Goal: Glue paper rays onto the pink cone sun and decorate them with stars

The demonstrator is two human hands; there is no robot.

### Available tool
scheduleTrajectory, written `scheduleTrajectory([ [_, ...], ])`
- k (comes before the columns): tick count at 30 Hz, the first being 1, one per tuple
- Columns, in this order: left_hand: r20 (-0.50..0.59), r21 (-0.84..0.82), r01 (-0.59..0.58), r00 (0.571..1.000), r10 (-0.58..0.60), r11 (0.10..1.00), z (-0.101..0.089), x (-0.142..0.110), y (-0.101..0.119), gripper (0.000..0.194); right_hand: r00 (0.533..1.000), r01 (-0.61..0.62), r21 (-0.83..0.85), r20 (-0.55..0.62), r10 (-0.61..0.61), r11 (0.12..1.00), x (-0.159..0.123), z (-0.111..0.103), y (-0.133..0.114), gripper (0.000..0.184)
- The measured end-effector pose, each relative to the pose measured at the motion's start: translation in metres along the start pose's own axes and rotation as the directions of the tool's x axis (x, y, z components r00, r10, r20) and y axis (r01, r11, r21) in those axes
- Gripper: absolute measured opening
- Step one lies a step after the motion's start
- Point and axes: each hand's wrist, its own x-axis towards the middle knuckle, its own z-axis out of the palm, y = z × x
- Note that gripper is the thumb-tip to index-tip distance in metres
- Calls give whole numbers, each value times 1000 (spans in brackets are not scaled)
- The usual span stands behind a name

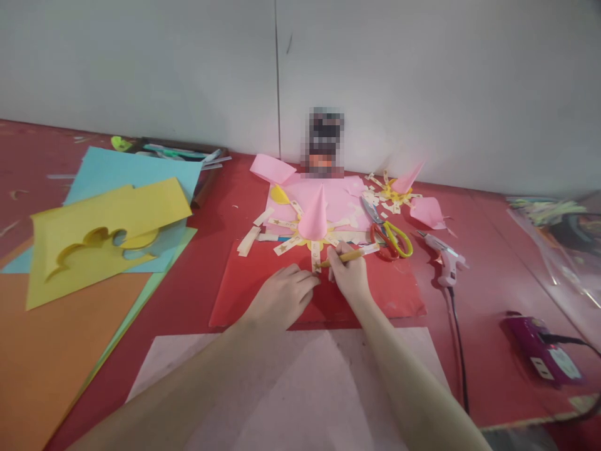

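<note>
- far left, i see a yellow sheet [110, 203] with a curved cut-out, lying over blue and orange paper.
- just beyond it sits a dark tray [203, 191] holding teal and pale slim pieces; i cannot tell exactly what they are.
- my left hand [282, 294] rests on the red board [253, 269], fingertips by the near end of the star-marked strip [316, 254]; i cannot tell whether they pinch it. i would press lightly there so the paper lies flat, clear of the nib.
- that strip reaches towards me from under the pink cone [313, 219], among others spread around its base. i would avoid nudging the cone, which could shift the strips.
- my right hand [350, 279] grips the yellow pen [352, 255], its tip at the star. short, light strokes and a steady wrist should keep the lines neat.
- right of it lie scissors [372, 211], a 2nd pink cone [407, 180] and a glue gun [448, 260], whose nozzle i would steer clear of.
- far right is clear plastic [563, 266], perhaps a bag; i cannot make out its contents.
</note>
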Motion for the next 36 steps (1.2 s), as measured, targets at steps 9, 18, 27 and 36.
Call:
scheduleTrajectory([
  [9,-3,-11,7,1000,-7,1000,1,0,0,23,998,34,-89,-42,-38,995,1,-2,2,28],
  [18,-6,-8,10,1000,-10,1000,1,0,0,23,998,28,-94,-55,-33,995,1,-1,0,28],
  [27,-2,-15,11,1000,-11,1000,1,0,0,21,999,-17,-24,-51,16,1000,1,-1,1,28],
  [36,10,-16,6,1000,-6,1000,3,-1,-2,22,1000,-10,-10,-10,10,1000,0,-2,-1,29],
])
